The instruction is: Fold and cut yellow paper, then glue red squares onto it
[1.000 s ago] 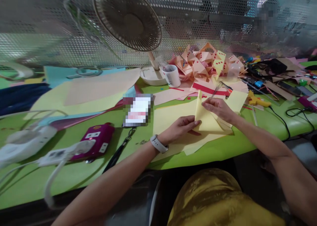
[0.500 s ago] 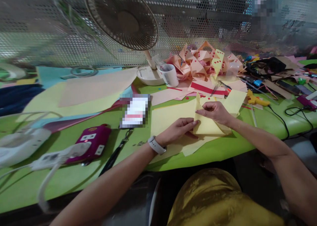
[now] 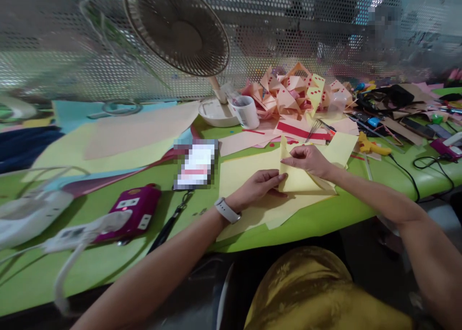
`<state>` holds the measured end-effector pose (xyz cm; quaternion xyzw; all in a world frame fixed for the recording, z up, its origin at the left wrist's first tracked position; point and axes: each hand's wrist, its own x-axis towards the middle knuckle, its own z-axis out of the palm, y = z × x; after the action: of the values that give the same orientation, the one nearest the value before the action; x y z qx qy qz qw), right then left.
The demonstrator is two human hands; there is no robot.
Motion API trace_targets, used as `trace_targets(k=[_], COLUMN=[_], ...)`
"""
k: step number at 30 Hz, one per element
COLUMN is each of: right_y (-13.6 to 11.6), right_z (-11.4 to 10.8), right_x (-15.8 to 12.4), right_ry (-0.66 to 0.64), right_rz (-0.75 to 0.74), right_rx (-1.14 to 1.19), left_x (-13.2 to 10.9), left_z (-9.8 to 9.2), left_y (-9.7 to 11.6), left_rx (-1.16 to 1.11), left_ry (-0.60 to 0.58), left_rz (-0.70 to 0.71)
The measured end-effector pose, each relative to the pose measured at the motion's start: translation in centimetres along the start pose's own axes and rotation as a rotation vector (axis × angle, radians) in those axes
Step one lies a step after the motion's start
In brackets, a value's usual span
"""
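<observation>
A folded yellow paper piece [image 3: 298, 178] lies on larger yellow sheets [image 3: 245, 173] near the front edge of the green table [image 3: 108, 253]. My left hand [image 3: 258, 188], with a white watch at the wrist, pinches the fold's lower left edge with fingers together. My right hand [image 3: 308, 159] grips the fold's upper edge, its fingers curled over the paper. Both hands touch the same piece.
A desk fan [image 3: 180, 29] stands at the back beside a white mug [image 3: 247, 111]. Folded pink and yellow paper shapes [image 3: 296, 89] are heaped behind. A yellow glue gun [image 3: 371, 144], cables and tools lie right. A magenta device [image 3: 132, 214], power strip [image 3: 83, 231] and phone [image 3: 195, 164] lie left.
My right hand has slid left along the top of the fold and pressed it lower; the raised paper tip is now flatter. My left hand stays at the fold's left edge.
</observation>
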<state>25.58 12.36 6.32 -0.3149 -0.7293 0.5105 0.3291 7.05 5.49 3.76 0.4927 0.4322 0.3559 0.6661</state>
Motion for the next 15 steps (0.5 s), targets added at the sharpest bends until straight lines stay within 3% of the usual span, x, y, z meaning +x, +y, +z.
trace_targets(k=[6, 15], right_y=[-0.4, 0.2], right_z=[0.1, 0.9], right_x=[1.3, 2.1], right_ry=[-0.053, -0.005], right_rz=[-0.038, -0.046], right_rx=[-0.01, 0.021], left_x=[0.0, 0.4], left_z=[-0.7, -1.5], left_y=[0.6, 0.6], left_rx=[0.008, -0.02], left_ry=[0.029, 0.031], left_rz=[0.044, 0.055])
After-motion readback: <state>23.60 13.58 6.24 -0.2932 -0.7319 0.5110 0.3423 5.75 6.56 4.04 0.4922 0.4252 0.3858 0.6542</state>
